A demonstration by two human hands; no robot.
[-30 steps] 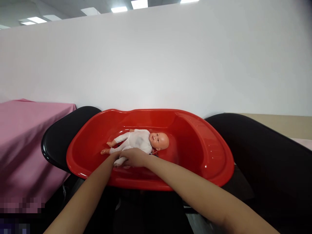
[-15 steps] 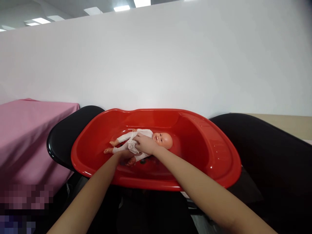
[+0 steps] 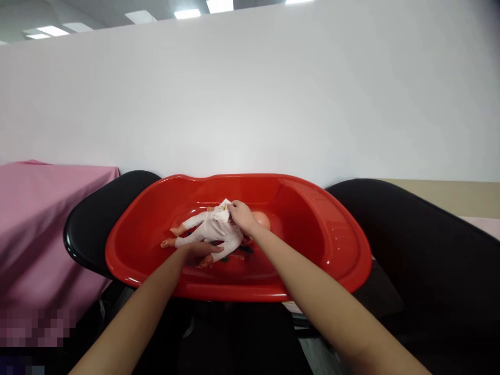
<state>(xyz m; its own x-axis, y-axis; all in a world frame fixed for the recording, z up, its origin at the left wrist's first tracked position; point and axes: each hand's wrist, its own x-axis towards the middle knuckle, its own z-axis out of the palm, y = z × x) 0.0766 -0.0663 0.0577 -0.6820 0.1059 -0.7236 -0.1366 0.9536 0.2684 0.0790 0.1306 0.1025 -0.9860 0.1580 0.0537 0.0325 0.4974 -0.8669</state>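
Tub (image 3: 320,245): red plastic, glossy, smooth, with bright highlights on the rim. Doll (image 3: 211,232): white cloth suit, matt, wrinkled; head and feet smooth plastic. Black seats (image 3: 89,229) either side: glossy. Pink cover (image 3: 39,219), left of frame: matt cloth.

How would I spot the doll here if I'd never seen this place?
Find the big red tub against the white wall. The doll lies along its floor under both hands. It is the only pale thing inside: white suit, bare peach feet pointing left.
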